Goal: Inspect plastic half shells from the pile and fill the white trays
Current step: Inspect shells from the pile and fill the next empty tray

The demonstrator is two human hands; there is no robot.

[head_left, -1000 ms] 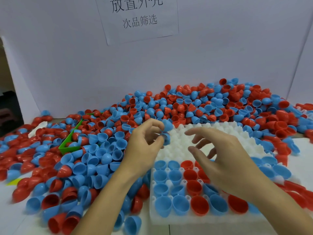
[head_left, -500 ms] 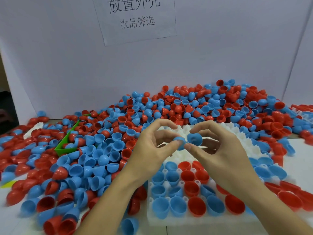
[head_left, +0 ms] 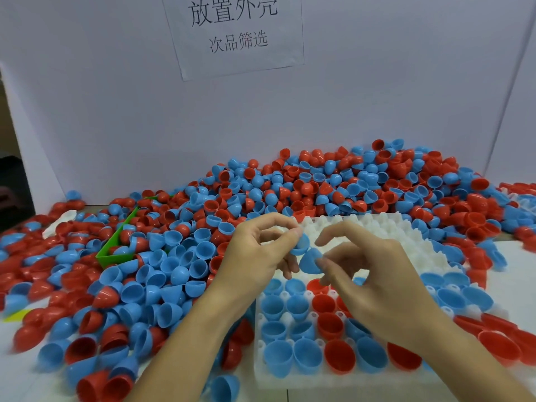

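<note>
Pile (head_left: 261,204) behind, left of tray (head_left: 377,230) — shells inside.

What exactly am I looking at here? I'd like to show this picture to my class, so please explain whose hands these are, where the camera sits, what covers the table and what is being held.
There is no machine: a person works with bare hands, filmed by a camera worn on the head, looking forward and down. The left hand pinches one blue half shell at its fingertips; the right hand pinches another blue half shell just below it. Beneath them lies a white tray with rows of cups; the near rows hold blue and red shells, the far rows are bare. A big pile of red and blue shells spreads behind and to the left, with a green bin half buried in it. A paper sign hangs on the back wall.
</note>
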